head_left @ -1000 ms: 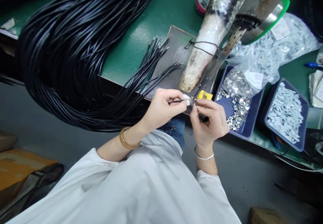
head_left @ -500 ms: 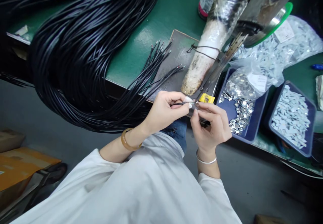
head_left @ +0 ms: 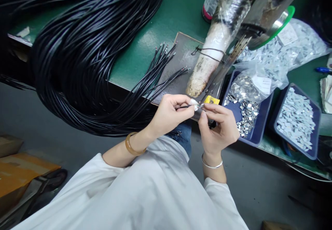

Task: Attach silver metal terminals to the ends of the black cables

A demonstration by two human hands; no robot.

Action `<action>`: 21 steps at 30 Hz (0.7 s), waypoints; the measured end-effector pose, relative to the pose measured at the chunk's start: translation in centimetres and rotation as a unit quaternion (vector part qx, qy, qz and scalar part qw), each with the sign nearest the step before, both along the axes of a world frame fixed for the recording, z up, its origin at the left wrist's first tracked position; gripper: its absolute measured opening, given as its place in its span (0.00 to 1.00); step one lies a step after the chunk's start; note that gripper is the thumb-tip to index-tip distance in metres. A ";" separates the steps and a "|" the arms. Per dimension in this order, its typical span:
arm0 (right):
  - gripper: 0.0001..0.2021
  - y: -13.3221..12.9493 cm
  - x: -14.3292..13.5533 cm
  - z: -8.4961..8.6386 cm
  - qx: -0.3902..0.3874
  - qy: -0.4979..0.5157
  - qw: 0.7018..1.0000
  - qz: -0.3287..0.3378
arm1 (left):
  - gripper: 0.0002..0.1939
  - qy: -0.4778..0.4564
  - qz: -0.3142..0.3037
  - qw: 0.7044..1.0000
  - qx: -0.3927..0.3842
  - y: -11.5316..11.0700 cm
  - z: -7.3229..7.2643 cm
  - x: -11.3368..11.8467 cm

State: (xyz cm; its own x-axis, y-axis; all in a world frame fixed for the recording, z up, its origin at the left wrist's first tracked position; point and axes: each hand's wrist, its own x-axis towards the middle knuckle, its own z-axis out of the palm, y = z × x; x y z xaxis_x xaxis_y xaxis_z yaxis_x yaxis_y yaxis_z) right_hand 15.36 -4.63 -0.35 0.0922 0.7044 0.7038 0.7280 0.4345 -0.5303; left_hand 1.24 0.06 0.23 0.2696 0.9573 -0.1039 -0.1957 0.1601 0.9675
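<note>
My left hand (head_left: 172,114) is closed in a pinch on a black cable (head_left: 184,107), close to its stripped end. White wrapping covers a fingertip of that hand. My right hand (head_left: 219,124) meets it from the right, its thumb and fingers pinched on a small shiny metal piece (head_left: 202,105) at the cable's tip. Fingers partly hide where piece and wires meet. Just behind the fingertips is a yellow-wrapped part (head_left: 212,100), under the narrow metal end of a tool. A bundle of black cables (head_left: 85,60) lies to the left, with several stripped ends on a grey board (head_left: 178,55).
A blue tray (head_left: 265,119) holds small metal shells, and another tray (head_left: 315,147) holds pale small parts. Plastic bags (head_left: 298,46) of parts lie behind. A plastic-wrapped tube (head_left: 207,60) slants over the board. A jar (head_left: 210,3) stands at the back. Boxes (head_left: 23,173) are at lower left.
My right hand has shifted very slightly right, its thumb closer to the fingertips. The metal piece now shows at the cable's tip. My left hand keeps its pinch almost unmoved.
</note>
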 end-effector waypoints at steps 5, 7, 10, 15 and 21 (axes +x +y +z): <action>0.09 -0.3 -0.1 -0.1 0.008 0.004 1.000 -0.002 | 0.05 0.005 0.005 1.000 0.006 -0.2 0.2 -0.1; 0.10 -0.4 -0.1 -0.2 0.005 0.001 1.000 0.001 | 0.04 0.008 0.000 1.000 0.005 -0.3 0.1 -0.1; 0.09 -0.4 0.0 -0.3 -0.005 0.000 1.000 0.006 | 0.05 0.011 -0.004 1.000 0.001 -0.3 -0.1 -0.1; 0.08 -0.1 0.1 0.0 -0.025 0.001 1.000 0.012 | 0.04 0.002 0.005 1.000 -0.007 -0.3 -0.1 0.1; 0.08 0.2 0.1 0.5 -0.021 -0.005 1.000 0.003 | 0.05 -0.005 0.016 1.000 -0.008 -0.2 0.4 0.2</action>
State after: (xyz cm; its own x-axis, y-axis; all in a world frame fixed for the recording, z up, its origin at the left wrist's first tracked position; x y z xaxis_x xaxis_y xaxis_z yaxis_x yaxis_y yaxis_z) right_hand 15.45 -4.42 0.18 0.0811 0.7344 0.6739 0.7308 0.4159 -0.5412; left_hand 1.47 -0.14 0.64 0.2402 0.9638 -0.1160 -0.2098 0.1682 0.9632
